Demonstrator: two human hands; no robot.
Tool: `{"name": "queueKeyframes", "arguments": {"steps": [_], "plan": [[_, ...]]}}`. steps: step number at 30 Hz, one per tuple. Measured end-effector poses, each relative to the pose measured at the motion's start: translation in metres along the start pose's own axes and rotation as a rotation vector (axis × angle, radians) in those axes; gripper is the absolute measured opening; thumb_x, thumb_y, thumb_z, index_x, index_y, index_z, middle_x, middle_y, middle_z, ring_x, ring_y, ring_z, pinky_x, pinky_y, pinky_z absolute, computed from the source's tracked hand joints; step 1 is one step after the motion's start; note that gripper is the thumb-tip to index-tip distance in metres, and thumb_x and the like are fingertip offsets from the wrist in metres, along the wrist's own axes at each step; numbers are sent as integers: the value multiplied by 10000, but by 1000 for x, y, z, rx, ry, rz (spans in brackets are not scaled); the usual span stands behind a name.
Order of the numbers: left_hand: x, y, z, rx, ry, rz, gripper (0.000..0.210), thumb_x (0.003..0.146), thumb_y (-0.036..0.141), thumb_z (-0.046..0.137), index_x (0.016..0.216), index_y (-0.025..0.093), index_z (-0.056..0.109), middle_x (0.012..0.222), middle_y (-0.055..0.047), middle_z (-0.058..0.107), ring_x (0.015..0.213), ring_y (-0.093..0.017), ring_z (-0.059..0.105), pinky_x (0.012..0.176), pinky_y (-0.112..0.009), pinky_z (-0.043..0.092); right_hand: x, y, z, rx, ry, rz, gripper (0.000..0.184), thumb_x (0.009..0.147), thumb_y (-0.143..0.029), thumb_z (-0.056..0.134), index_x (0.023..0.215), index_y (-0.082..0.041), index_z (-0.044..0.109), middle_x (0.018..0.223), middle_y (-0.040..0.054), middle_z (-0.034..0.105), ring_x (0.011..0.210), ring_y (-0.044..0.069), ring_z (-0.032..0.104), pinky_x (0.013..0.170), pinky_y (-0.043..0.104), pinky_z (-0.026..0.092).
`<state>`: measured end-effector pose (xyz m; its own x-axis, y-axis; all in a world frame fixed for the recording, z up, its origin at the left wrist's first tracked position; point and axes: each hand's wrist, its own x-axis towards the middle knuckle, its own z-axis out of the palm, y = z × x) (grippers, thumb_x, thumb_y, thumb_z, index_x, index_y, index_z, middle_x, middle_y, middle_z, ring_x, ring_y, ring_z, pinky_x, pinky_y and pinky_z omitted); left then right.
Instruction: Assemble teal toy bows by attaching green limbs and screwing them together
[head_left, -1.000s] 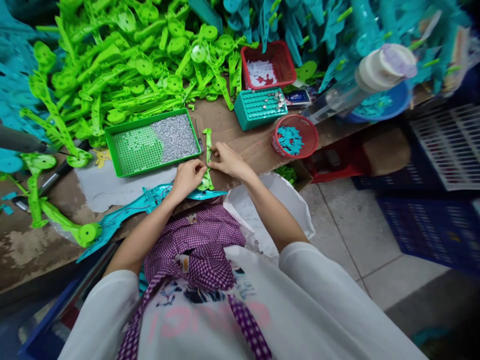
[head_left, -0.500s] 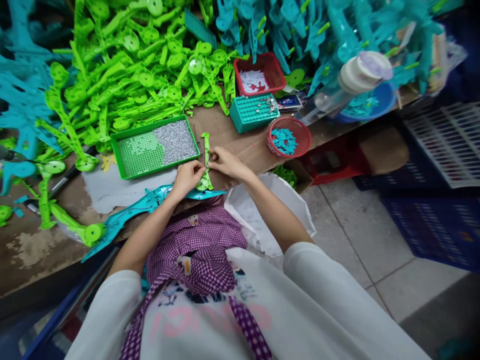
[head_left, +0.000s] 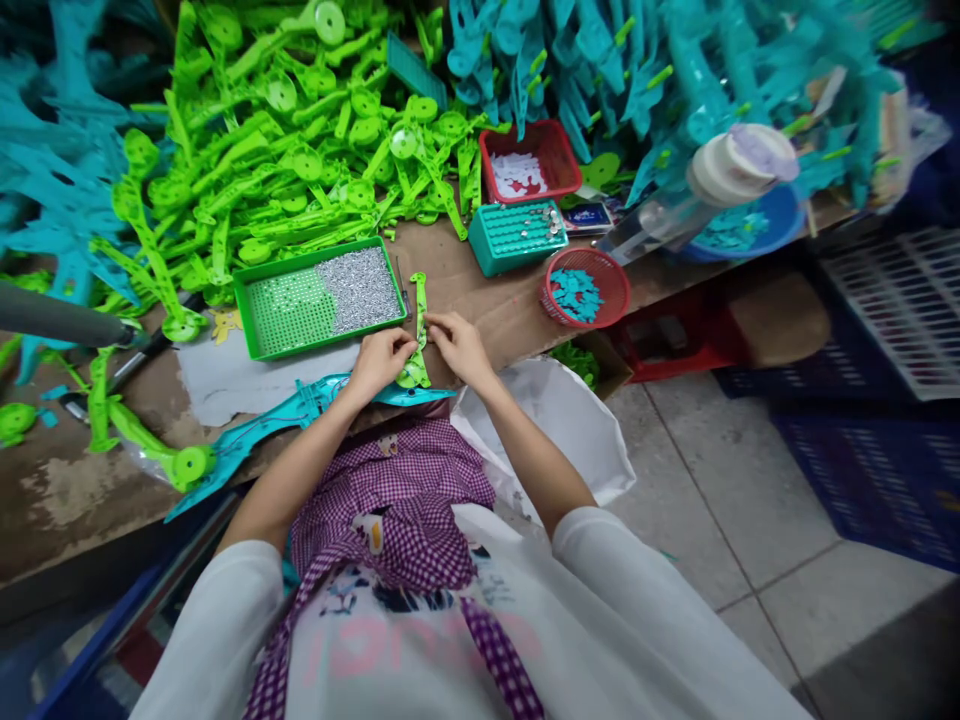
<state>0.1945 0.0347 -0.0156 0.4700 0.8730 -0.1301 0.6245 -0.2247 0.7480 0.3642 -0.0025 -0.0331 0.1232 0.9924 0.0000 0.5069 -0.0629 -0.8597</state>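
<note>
A slim bright-green plastic part (head_left: 419, 292) lies upright in view at the table's front edge, between my two hands. My left hand (head_left: 382, 358) is closed at its left side, thumb and fingertips pinched against it. From the right, my right hand (head_left: 457, 346) has its fingertips together on the part's middle; anything small in them is hidden. Under my left wrist stretches a long turquoise plastic piece (head_left: 300, 408). Just left of the part are a thin dark tool (head_left: 405, 290) and a green tray (head_left: 289, 312) holding many small silver metal pieces (head_left: 358, 288).
Green parts (head_left: 262, 170) are heaped behind the tray, turquoise parts (head_left: 555, 60) at the back right. A red basket (head_left: 586, 310), teal box (head_left: 510, 240), red bin (head_left: 566, 180) and clear bottle (head_left: 667, 215) stand right. A grey rod (head_left: 60, 312) juts in from the left.
The view has shifted slightly, so the table things sit lower and further right. A grey rod has come in at the left edge. Both hands stay at the green part.
</note>
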Motion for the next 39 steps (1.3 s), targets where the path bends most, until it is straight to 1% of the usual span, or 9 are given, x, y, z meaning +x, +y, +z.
{"name": "queueKeyframes", "arguments": {"steps": [4,7,11,17,20,24,28,34,39], "plan": [[0,-1,1,-17,5,-2,119,856,220,612,882,175,719,868,-44,757,774,-185,674,750,-291,488,3,2,-3,-25,22,116,330,897,-219,454,1111,-137,691,1066,106,677,798,163,661,818,324,515],[0,-4,2,-61,-6,-3,117,855,208,611,917,174,704,903,-53,757,822,-188,687,771,-295,499,2,-1,-4,-178,-11,8,304,899,-204,469,1068,-155,717,1018,96,676,953,198,641,910,342,481],[0,-6,3,-85,-2,16,138,851,190,613,973,179,676,912,-46,748,825,-174,685,776,-289,505,-4,-7,-1,-368,-58,-67,361,947,-199,389,1176,-174,666,1091,109,641,1016,220,607,915,344,468],[1,-5,3,-55,1,17,127,851,188,613,967,178,664,877,-39,738,790,-166,674,755,-284,499,4,-16,-13,-714,-312,-231,378,954,-152,333,1183,-149,633,1125,155,616,1001,257,569,829,350,452],[1,-6,4,-61,-6,10,119,856,197,608,958,180,665,890,-41,741,802,-167,675,765,-288,503,14,-13,-26,-622,-382,-293,339,945,-169,390,1157,-157,654,1068,130,629,989,242,568,857,351,444],[1,-7,4,-68,-13,-5,120,855,209,613,954,171,669,885,-43,743,793,-164,675,764,-284,504,22,-8,-33,-404,-337,-271,294,937,-235,470,1111,-167,696,990,77,624,937,194,592,850,305,437],[0,-5,3,-58,-2,-1,104,853,213,614,927,173,676,876,-40,744,785,-168,674,759,-284,501,30,-12,-31,-415,-330,-224,243,919,-296,541,985,-162,732,950,70,627,890,193,597,781,289,412],[1,-1,0,-15,-15,-19,96,855,218,622,892,186,705,869,-37,754,769,-178,673,740,-276,485,43,-25,-35,-427,-473,-174,189,886,-267,601,932,-157,748,902,58,647,839,180,596,751,278,391],[1,0,-3,32,-35,0,112,852,213,630,904,196,728,895,-47,759,802,-200,682,764,-293,479,38,-24,-35,-466,-420,-176,199,895,-269,584,955,-178,751,930,60,644,858,186,592,749,284,394]]}}
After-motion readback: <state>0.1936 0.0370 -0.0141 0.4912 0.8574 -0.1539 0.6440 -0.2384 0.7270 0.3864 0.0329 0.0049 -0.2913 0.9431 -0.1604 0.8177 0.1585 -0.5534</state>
